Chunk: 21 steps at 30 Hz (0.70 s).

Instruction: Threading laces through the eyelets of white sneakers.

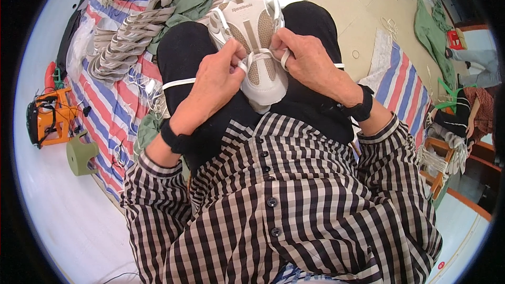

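Observation:
Between my black-trousered knees rests a beige and white shoe upper (267, 91) with brown mesh panels, its rounded toe toward me. A white shoelace (259, 52) crosses its front in a loop or knot. My left hand (220, 71) pinches one side of the lace at the upper's left edge. On the other side, my right hand (309, 59) grips the lace, which loops round its fingers. Lace tails lie across both thighs. Whether the knot is tight, I cannot tell.
On the left, a heap of nested beige shoe uppers (118, 47) covers a striped sheet (100, 94). Beyond it stand an orange stool (55, 118) and a green plastic stool (80, 155). Another striped sheet (402, 81) lies right. A person (476, 110) is at the far right.

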Available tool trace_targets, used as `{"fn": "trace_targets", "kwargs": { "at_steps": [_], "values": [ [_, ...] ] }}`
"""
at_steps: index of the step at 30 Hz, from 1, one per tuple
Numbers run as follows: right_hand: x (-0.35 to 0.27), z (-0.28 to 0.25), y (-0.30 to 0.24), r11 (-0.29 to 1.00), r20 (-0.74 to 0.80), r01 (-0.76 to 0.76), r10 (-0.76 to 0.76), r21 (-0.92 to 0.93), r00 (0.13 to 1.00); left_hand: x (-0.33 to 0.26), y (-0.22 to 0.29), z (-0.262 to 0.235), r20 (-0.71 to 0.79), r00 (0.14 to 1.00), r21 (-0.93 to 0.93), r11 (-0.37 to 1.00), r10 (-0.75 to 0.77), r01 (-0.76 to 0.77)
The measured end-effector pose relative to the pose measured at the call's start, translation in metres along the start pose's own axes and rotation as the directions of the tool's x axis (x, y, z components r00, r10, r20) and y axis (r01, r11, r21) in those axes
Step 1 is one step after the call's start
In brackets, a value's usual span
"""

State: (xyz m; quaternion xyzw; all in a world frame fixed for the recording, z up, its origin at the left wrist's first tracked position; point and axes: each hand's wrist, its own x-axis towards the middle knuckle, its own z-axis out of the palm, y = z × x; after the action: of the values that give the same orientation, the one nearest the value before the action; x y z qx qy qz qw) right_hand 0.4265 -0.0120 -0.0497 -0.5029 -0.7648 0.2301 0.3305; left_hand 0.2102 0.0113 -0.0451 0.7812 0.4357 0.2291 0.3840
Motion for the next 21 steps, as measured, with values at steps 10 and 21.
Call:
{"fn": "trace_targets", "kwargs": {
  "at_steps": [10,21],
  "values": [
    [-0.005,0.004,-0.005,0.999,-0.002,-0.05,0.05,-0.001,0.999,0.012,0.012,-0.017,0.035,0.842,0.638,0.636,0.539,-0.434],
    [0.01,-0.003,-0.008,0.968,0.197,0.005,0.046,-0.249,0.979,0.036,0.03,-0.033,0.389,0.806,0.576,0.565,0.447,-0.591]
  ]
}}
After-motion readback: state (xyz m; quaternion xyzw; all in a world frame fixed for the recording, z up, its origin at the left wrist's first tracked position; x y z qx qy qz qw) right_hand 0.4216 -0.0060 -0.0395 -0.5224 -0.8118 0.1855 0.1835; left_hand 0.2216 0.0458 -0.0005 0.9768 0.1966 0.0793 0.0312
